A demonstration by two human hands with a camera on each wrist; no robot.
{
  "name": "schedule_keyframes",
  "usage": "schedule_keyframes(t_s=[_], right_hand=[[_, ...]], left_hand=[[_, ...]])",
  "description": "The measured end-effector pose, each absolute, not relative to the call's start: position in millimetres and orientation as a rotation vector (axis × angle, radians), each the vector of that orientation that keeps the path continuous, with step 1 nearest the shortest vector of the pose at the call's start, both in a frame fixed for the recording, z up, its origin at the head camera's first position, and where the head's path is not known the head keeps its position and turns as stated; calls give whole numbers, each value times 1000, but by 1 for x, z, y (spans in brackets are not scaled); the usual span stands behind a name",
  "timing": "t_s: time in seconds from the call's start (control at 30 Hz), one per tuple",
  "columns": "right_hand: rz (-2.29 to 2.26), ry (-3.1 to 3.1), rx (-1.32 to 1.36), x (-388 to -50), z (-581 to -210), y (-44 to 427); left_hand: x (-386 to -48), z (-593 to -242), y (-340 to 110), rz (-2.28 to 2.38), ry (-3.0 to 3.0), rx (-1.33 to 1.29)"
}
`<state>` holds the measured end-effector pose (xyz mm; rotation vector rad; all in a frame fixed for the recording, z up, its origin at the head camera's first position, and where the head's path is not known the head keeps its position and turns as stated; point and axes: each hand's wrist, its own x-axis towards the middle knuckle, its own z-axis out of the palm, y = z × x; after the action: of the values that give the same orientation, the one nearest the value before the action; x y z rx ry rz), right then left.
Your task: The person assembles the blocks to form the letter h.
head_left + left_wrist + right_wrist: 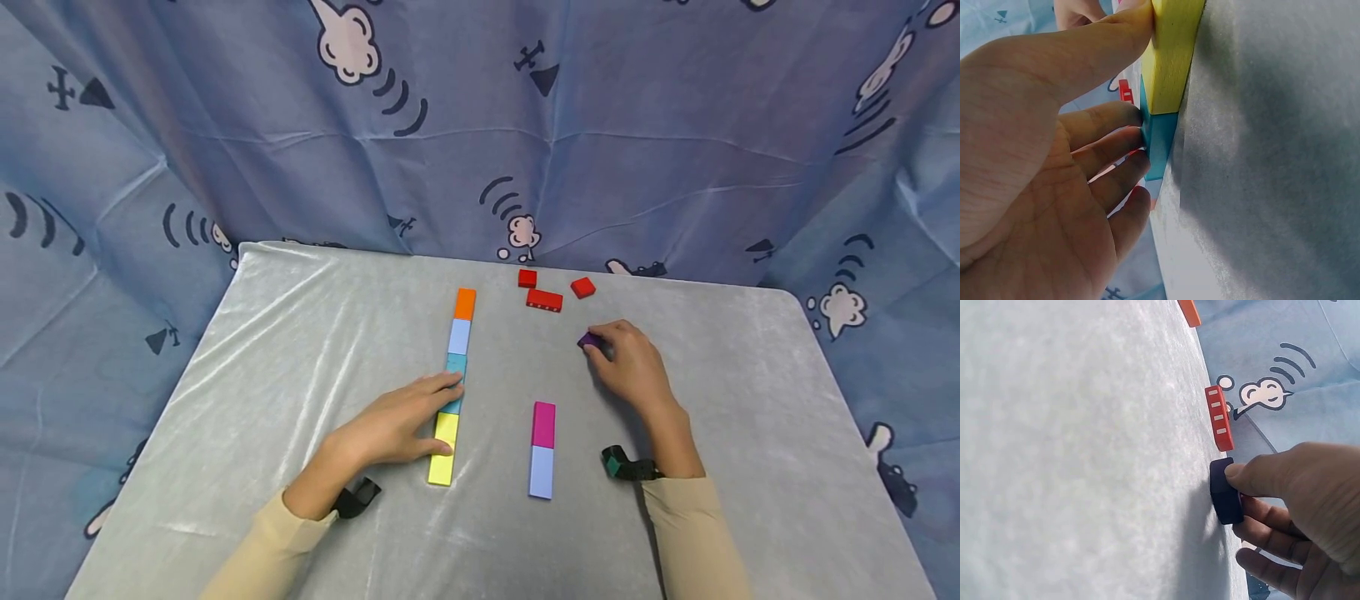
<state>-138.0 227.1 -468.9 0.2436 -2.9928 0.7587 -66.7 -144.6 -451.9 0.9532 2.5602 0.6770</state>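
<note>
A straight row of flat blocks runs away from me left of the middle: yellow, teal, light blue and orange at the far end. Over the row lies my left hand, fingers fairly straight and spread. Its fingertips touch the teal part and its thumb the yellow part, as the left wrist view also shows. Farther right, my right hand pinches a small dark purple block between thumb and fingers, at or just above the tabletop. The fingers hide part of that block.
Near the table's back edge lie a small red block, a longer red block with white marks and another red block. Between my hands, a magenta block meets a light blue block end to end. A patterned curtain hangs behind.
</note>
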Motion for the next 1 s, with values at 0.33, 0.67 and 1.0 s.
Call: schedule_keyframes(t_s=[0.33,0.67,1.0], right_hand=[[749,-2972,290,-138,-469,222],[741,-2967,322,-132,-462,215],[802,-2949,363,-127,-457,201]], left_hand=[[-66,-452,-147,668,2562,924],[-65,-452,-145,678,2560,918],[-64,-450,-146,685,2559,917]])
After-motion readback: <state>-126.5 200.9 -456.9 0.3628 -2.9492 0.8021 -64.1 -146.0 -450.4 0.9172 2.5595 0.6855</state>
